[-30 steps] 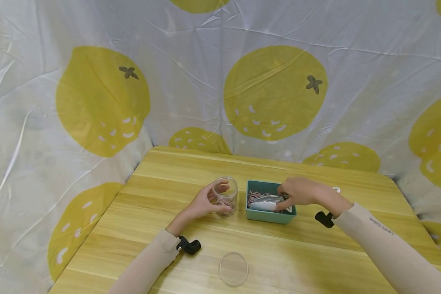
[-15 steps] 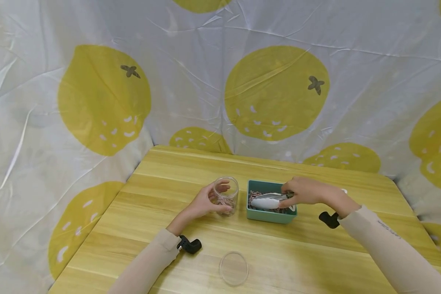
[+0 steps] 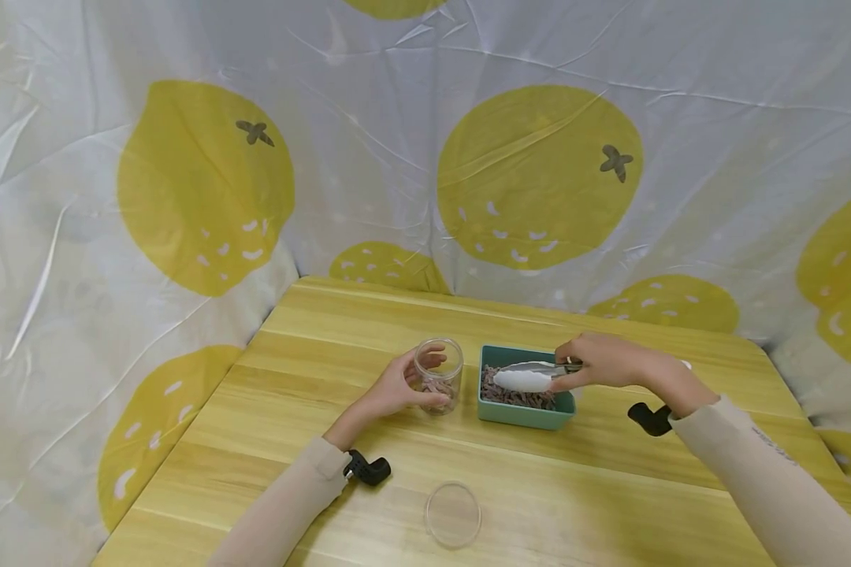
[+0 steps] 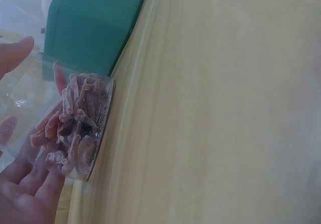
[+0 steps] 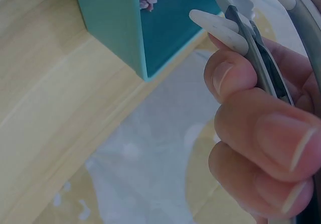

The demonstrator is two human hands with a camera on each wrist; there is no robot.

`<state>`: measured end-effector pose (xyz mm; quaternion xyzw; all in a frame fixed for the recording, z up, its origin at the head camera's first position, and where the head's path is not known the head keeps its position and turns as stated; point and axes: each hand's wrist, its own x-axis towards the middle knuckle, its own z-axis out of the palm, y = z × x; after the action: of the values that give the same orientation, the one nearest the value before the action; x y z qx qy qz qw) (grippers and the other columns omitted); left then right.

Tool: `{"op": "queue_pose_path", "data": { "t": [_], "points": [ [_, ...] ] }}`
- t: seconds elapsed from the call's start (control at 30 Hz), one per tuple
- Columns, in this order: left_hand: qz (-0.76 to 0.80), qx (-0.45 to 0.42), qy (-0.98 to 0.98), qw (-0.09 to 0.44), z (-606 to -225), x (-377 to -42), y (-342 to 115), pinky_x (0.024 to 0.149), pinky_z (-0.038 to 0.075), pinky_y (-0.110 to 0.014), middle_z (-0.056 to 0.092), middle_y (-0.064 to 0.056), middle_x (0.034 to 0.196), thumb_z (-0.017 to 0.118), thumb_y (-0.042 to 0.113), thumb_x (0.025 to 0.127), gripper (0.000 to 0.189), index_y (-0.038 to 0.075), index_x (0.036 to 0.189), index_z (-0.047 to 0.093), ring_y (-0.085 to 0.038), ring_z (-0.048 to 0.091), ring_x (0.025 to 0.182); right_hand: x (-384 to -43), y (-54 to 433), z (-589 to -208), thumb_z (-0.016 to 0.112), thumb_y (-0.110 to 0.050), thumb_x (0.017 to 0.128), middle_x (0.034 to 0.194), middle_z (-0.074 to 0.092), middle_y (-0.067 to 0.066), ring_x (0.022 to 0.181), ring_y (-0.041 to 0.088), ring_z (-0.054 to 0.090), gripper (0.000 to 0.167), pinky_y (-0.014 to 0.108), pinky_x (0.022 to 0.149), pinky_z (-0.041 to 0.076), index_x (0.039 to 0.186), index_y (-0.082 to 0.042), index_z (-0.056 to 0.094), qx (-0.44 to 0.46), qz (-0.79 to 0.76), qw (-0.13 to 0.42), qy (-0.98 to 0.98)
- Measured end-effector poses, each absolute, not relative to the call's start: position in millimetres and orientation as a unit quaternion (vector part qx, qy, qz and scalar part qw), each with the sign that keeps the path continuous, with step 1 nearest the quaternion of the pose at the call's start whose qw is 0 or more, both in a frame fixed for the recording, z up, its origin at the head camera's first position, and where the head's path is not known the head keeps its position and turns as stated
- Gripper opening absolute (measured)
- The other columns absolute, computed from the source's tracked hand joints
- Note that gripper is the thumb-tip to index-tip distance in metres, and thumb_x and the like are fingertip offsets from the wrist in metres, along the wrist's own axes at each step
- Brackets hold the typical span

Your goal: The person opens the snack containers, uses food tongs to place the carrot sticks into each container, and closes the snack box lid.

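My left hand [image 3: 390,391] grips a clear round jar [image 3: 448,372], standing on the table with its mouth uncovered. Several purplish-brown dried strips [image 4: 75,118] lie at its bottom, plain in the left wrist view. To the right of the jar is a teal rectangular box [image 3: 518,416] holding a layer of similar strips [image 3: 505,396]. Tongs [image 3: 523,381] with white scalloped tips are held in my right hand [image 3: 610,364], low over the box. In the right wrist view, curled fingers [image 5: 281,138] wrap the metal arms of the tongs; whether the tips hold a strip I cannot tell.
A clear round lid [image 3: 453,514] lies flat on the wooden table [image 3: 312,378], near the front edge of the view. Behind the table and at its left hangs a white curtain [image 3: 369,142] printed with yellow lemons. Black wrist cameras [image 3: 369,470] sit on both sleeves.
The tongs have risen out of the strips and shifted a little to the right with my right hand. More strips in the box show now. My left hand keeps holding the jar in place.
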<state>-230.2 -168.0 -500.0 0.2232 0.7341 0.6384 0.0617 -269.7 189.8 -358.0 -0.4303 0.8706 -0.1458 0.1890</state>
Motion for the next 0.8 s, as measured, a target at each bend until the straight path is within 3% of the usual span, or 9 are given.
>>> {"op": "queue_pose_path", "data": {
  "t": [0.5, 0.67, 0.8],
  "points": [
    [0.644, 0.214, 0.731, 0.069, -491, -227, -166, 0.112, 0.034, -0.052, 0.047, -0.028, 0.143, 0.079, -0.009, 0.08, 0.079, 0.007, 0.148, 0.043, -0.046, 0.041, 0.135, -271, 193, -326, 0.067, -0.043, 0.095, 0.061, 0.031, -0.01, 0.053, 0.001, 0.022, 0.033, 0.024, 0.054, 0.025, 0.079, -0.018, 0.053, -0.411, -0.171, 0.176, 0.878],
    [0.645, 0.216, 0.73, 0.068, -492, -227, -166, 0.111, 0.035, -0.05, 0.047, -0.027, 0.144, 0.08, -0.007, 0.08, 0.078, 0.009, 0.148, 0.044, -0.043, 0.042, 0.135, -273, 188, -314, 0.067, -0.039, 0.096, 0.06, 0.04, -0.011, 0.052, 0.002, 0.028, 0.026, 0.024, 0.053, 0.028, 0.084, -0.017, 0.058, -0.421, -0.181, 0.164, 0.873],
    [0.646, 0.215, 0.729, 0.07, -498, -231, -167, 0.111, 0.036, -0.048, 0.046, -0.027, 0.145, 0.081, -0.005, 0.08, 0.078, 0.013, 0.147, 0.046, -0.041, 0.043, 0.136, -274, 181, -306, 0.067, -0.042, 0.095, 0.06, 0.036, -0.012, 0.052, 0.002, 0.026, 0.027, 0.024, 0.053, 0.028, 0.086, -0.018, 0.06, -0.424, -0.17, 0.154, 0.876]
  ]
}}
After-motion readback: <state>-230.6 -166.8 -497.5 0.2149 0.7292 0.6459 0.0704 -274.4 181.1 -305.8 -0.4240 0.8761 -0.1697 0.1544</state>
